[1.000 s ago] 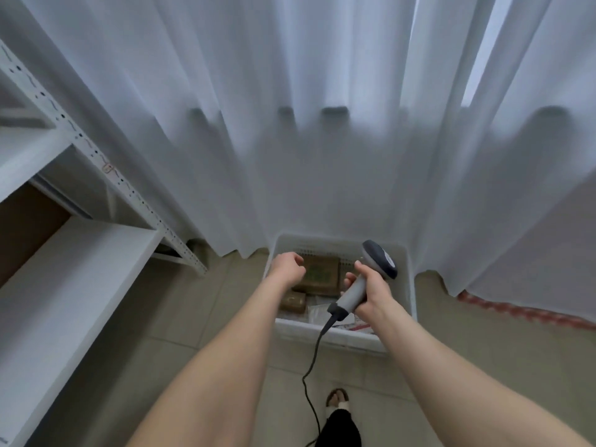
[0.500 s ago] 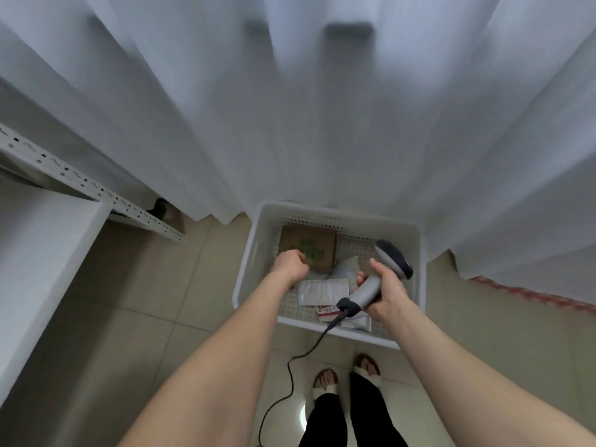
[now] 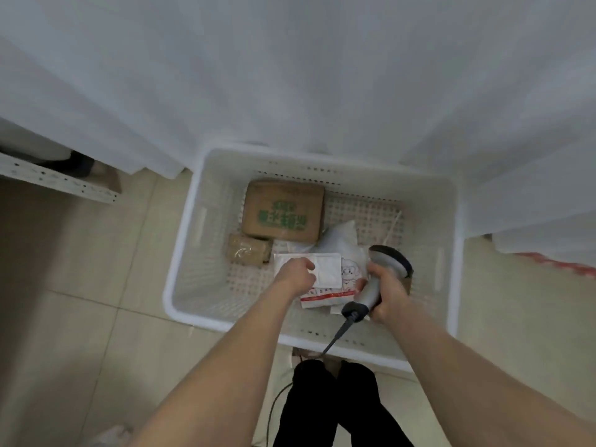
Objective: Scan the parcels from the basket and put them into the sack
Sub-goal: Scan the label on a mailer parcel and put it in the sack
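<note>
While scanner [image 3: 388, 261] is gripped by handle in R hand [image 3: 385, 295] over basket's [image 3: 190, 253] near-right part, L hand [image 3: 295, 275] is seen w/ fingers curled atop flat white parcel [image 3: 327, 271] mid-basket; actual grip on it can't be told. Cardboard box [image 3: 283, 211] w/ green print is set at far side, small brown parcel [image 3: 248, 252] just beside its near-left corner, white poly bag [image 3: 342, 237] to its right. Cable [image 3: 338, 333] is draped over near rim.

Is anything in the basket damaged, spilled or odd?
Nothing looks spilled or damaged. In the basket, the brown box, small brown parcel and white envelope, gripped by the left hand, lie flat; only the white bag is crumpled, usual for soft packing. The right hand holds the scanner.
</note>
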Motion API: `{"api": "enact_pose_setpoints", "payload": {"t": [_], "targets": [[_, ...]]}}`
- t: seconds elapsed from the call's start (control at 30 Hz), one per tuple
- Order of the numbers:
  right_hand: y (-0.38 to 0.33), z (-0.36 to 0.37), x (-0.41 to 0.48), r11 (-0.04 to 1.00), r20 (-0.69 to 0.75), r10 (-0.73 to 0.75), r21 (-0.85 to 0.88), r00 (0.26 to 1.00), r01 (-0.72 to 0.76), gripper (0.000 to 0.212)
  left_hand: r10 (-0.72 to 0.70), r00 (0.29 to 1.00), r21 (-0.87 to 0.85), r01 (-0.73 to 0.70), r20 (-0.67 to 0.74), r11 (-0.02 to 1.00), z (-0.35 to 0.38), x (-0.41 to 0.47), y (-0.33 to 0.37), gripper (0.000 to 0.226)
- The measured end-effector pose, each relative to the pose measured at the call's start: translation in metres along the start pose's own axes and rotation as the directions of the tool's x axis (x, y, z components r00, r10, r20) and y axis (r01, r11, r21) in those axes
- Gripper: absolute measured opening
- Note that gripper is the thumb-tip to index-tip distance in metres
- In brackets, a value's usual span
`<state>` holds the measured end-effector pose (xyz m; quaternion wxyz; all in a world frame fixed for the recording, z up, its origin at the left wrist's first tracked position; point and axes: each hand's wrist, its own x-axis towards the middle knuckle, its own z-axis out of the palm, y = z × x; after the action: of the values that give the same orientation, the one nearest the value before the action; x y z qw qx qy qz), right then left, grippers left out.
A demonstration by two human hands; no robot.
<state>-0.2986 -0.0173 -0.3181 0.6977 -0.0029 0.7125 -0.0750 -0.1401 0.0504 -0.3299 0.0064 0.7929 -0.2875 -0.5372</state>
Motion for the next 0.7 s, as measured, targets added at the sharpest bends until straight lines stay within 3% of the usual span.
{"api": "enact_pose_setpoints", "payload": {"t": [0.13,0.3,0.37,0.47,0.53,0.63,0.7], "targets": [[0.006,0.003,0.091,0.993,0.037,0.046,-0.108,0.998,-0.042,0.018,-0.023,0.998,-0.008,0.024,0.058,1.000,0.054,0.075,-0.035,0.037],[0.021,0.015,0.179,0.954,0.092,0.067,-0.299,0.993,-0.036,0.031,-0.049,0.996,-0.077,0.055,0.069,0.996,0.095,0.143,-0.075,0.038],[0.026,0.021,0.209,0.949,0.095,0.006,-0.314,0.995,0.024,0.039,-0.044,0.996,-0.104,0.052,0.078,0.993,0.104,0.164,-0.086,0.042],[0.031,0.027,0.241,0.933,0.068,-0.052,-0.352,0.996,0.072,0.027,-0.039,0.993,-0.162,0.057,0.113,0.985,0.114,0.190,-0.097,0.049],[0.035,0.028,0.253,0.920,0.088,-0.032,-0.386,0.996,0.064,0.024,-0.038,0.985,-0.189,0.070,0.168,0.979,0.120,0.201,-0.098,0.052],[0.038,0.028,0.259,0.925,0.158,0.022,-0.378,0.987,0.040,0.043,-0.019,0.962,-0.217,0.080,0.271,0.973,0.124,0.205,-0.097,0.060],[0.039,0.025,0.254,0.940,0.175,0.054,-0.341,0.983,0.009,0.044,-0.013,0.951,-0.250,0.094,0.308,0.964,0.122,0.197,-0.097,0.062]]}}
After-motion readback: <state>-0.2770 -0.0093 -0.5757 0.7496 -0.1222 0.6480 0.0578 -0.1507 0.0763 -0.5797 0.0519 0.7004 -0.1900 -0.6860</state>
